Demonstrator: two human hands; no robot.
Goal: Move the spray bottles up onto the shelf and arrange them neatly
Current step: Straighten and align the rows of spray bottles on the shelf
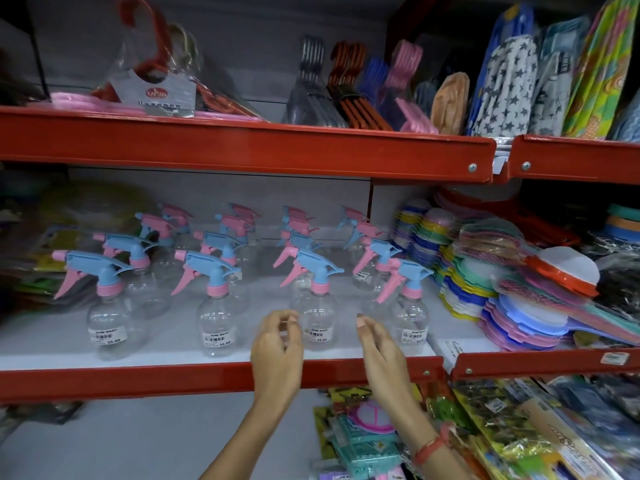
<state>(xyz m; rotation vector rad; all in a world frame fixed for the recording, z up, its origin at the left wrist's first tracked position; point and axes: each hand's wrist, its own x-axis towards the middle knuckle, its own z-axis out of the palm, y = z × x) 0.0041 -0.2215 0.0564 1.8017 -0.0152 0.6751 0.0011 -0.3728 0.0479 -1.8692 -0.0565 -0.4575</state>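
Where red rail edges white shelf (166, 346), spray bottles (214, 306) stand rowed.

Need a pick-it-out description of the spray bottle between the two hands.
Find the middle red-edged shelf with four columns of clear spray bottles. In the front row, take the third bottle from the left. It alone stands between the left hand and right hand.

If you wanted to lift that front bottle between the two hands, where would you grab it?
Probably by the clear round body, from the front, one hand on each side. It stands upright at the shelf edge; bottles crowd behind, and the trigger sticks out left.
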